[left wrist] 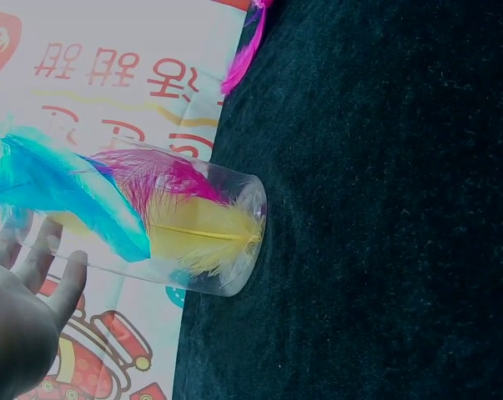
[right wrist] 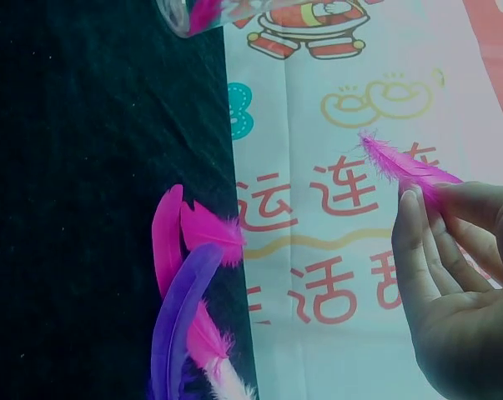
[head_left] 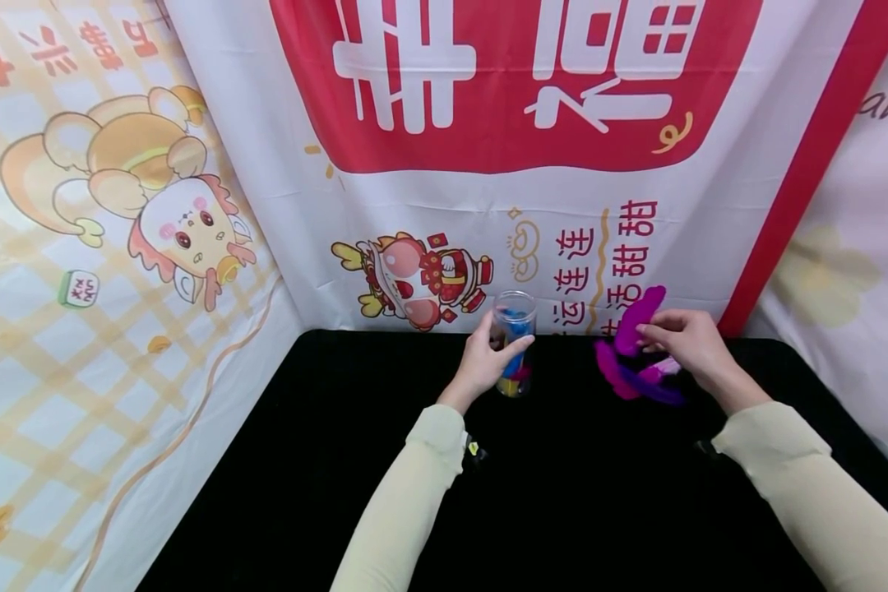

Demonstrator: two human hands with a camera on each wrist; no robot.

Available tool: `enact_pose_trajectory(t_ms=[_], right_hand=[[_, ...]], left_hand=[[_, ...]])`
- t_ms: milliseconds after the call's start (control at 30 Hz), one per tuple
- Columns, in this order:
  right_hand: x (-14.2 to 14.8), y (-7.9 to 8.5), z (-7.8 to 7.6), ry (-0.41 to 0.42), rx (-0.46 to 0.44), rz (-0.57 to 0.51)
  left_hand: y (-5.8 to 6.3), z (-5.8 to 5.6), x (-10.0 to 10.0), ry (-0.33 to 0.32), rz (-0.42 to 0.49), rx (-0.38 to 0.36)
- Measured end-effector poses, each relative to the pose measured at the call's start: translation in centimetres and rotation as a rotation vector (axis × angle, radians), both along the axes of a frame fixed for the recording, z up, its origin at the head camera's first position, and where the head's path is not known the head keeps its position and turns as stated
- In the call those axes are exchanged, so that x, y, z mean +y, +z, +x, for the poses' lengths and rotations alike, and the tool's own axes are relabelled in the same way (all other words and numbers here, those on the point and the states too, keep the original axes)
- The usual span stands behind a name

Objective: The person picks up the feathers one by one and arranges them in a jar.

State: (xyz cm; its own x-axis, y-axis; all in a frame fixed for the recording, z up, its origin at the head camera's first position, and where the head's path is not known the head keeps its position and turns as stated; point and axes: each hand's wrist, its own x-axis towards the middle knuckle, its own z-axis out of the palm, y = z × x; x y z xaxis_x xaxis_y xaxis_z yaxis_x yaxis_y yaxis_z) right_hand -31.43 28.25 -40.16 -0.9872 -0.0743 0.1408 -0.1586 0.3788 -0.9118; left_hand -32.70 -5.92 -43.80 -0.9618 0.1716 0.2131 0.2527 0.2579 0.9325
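A clear cylinder (head_left: 514, 302) stands within the left hand (head_left: 479, 362), its fingers and thumb wrapped around the wall, probably to steady it upright (blue, magenta and yellow feathers (left wrist: 118, 212) show inside). Near and below the right hand (head_left: 691, 341) lies a loose pile of pink and purple feathers (right wrist: 180, 308), apparently for easy reach; between that hand's thumb and fingers, lightly pinched, perhaps to spare its vanes, is one magenta feather (head_left: 639, 321), slender and wispy-edged.
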Motion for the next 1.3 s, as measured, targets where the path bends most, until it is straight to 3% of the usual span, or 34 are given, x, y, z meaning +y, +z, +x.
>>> enact_pose_trajectory(t_ms=[233,700,1300], right_hand=[[-0.5,0.4,-0.1,0.010,-0.005,-0.031],[-2.3,1.6,0.0,0.003,0.081,-0.050],[-4.6,3.1,-0.4,0.047,0.055,-0.144]], left_hand=[[0.0,0.0,0.0,-0.010,0.010,-0.004],[0.1,-0.1,0.0,-0.011,0.014,-0.003],[-0.1,0.0,0.2,0.019,-0.014,0.031]])
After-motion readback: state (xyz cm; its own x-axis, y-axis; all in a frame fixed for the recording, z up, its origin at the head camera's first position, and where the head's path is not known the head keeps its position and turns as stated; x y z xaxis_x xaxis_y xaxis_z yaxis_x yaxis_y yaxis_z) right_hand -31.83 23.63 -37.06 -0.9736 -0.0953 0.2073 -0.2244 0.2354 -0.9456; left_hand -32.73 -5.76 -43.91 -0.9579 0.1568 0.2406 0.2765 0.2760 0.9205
